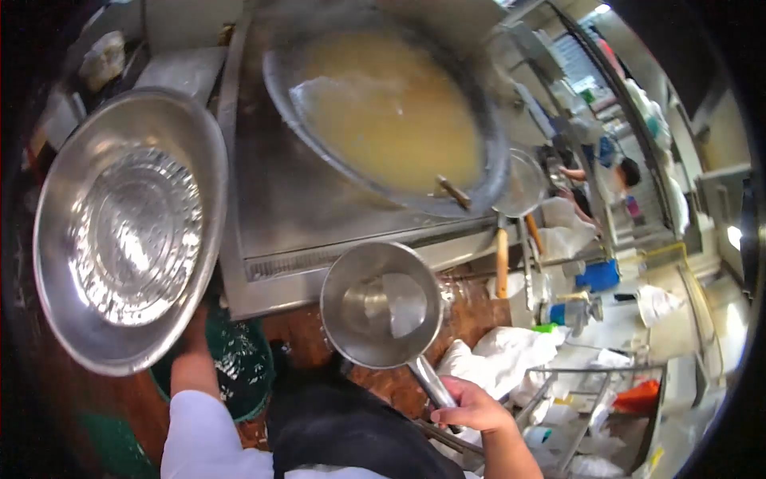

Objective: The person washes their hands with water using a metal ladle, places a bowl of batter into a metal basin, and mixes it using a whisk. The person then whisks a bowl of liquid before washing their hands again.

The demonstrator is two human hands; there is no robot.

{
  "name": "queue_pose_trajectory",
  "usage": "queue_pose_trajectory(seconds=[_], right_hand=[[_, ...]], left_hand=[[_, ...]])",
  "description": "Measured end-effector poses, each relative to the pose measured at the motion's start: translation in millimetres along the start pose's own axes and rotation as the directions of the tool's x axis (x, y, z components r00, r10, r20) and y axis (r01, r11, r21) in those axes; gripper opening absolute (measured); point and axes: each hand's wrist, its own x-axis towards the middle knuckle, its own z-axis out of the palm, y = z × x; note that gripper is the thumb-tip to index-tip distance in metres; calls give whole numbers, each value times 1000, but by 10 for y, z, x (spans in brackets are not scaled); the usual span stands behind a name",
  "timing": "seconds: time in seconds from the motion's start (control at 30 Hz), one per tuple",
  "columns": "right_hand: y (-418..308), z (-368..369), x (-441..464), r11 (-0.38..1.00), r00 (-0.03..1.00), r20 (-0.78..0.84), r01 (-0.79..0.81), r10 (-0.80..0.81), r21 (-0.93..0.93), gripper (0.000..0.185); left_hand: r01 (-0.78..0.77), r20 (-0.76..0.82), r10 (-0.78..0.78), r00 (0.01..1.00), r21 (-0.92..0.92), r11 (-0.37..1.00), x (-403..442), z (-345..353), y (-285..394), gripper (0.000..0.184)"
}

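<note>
On the right, my right hand (472, 405) is closed round the metal handle of a steel saucepan (381, 319), which is tilted so its inside shows. The pan hangs in front of the stove's front edge. A large, shallow steel basin (136, 231) stands tilted on the left, its dented inside facing me. My left hand (191, 339) is at the basin's lower right rim, its fingers hidden behind the basin. Beyond both is a big wok (279, 104) full of cloudy yellowish liquid, with a small brown-handled item at its near rim.
A steel stove top (271, 191) surrounds the wok. Strainers with wooden handles (502, 263) lie at its right. Below the basin is a green bin (239, 359). White sacks (503, 359) and a metal rack (590, 415) stand right. Another person (610, 180) is far off at the upper right.
</note>
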Motion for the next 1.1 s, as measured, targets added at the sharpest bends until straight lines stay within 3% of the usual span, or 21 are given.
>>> queue_pose_trajectory(seconds=[0.2,0.33,0.47,0.57,0.67,0.77,0.83,0.87,0.9,0.93,1.0,1.07,1.1], right_hand=[[58,5,-70,1000,1000,15,4,-4,26,48],[79,-29,-165,996,1000,1,-13,13,87,50],[52,-105,-287,995,1000,-4,6,-6,101,50],[135,-289,-352,989,999,-16,40,-38,144,51],[178,-508,-443,965,992,-95,101,-80,242,50],[130,-876,-577,917,955,-228,255,-189,305,53],[157,-1289,-621,857,898,-334,397,-287,329,53],[214,-1582,-605,823,870,-353,460,-343,333,54],[198,-1855,-592,834,831,-417,493,-367,249,55],[140,-2092,-565,816,796,-434,542,-422,201,55],[-10,-2574,-500,834,759,-473,545,-448,84,51],[-133,-3120,-272,816,699,-479,575,-530,-64,45],[-172,-3409,-132,825,678,-511,552,-528,-120,44]], left_hand=[[350,315,-232,921,-401,847,263,351,-293,51],[490,461,-266,846,-477,730,303,517,-423,51],[514,492,-244,836,-542,665,349,668,-428,50],[500,435,-262,862,-640,584,128,525,-249,38],[466,400,-244,883,-691,553,88,537,-461,45],[597,530,-282,800,-655,463,-450,410,-575,52],[620,587,-266,764,-555,555,-915,370,-814,55],[709,621,-391,680,-420,566,-816,549,-1178,53],[742,662,-394,638,-390,546,-1140,491,-1140,51],[607,516,-443,733,-201,769,-1528,415,-1127,51],[579,629,-451,633,2,815,-1852,356,-1319,55],[502,543,-501,674,160,850,-2390,183,-1103,45],[518,532,-512,675,153,842,-2453,171,-1165,42]])
